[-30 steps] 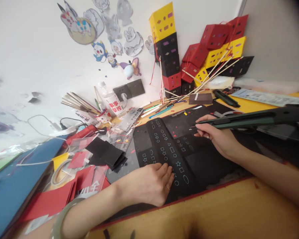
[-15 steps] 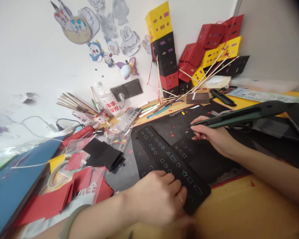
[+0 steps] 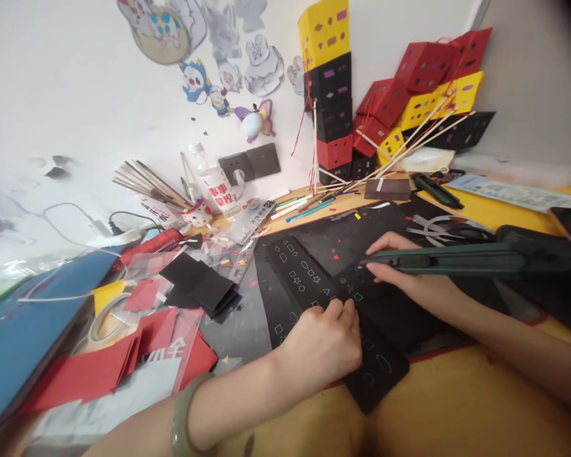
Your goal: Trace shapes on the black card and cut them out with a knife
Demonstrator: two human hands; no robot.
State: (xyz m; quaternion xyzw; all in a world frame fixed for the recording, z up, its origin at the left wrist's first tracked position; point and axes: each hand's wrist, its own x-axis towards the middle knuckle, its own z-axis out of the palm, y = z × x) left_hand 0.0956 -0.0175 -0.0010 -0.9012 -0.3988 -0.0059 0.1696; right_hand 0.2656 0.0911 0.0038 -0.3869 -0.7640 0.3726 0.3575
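My left hand (image 3: 326,339) rests over a long black card (image 3: 380,362) printed with pale outlines of stars, squares, ovals and triangles. Its fingers are bunched in a pinch near the card's right edge; whatever lies between the fingertips is hidden. A green bangle (image 3: 184,412) circles the wrist. My right hand (image 3: 393,260) grips a dark green utility knife (image 3: 457,259) close to its blade end, just above the dark cutting mat (image 3: 314,231). The knife's body stretches off to the right, close to the camera.
Folded black paper (image 3: 200,285), red paper (image 3: 90,371) and a tape roll (image 3: 107,320) lie left. Behind stand a bottle (image 3: 219,187), a tower of paper boxes (image 3: 330,95) and leaning sticks (image 3: 409,139). A second cutter (image 3: 436,190) lies at back right.
My left hand has moved up along the card, uncovering its lower end. My right hand has shifted slightly, and the knife now lies more level. The whole view has swung a little left.
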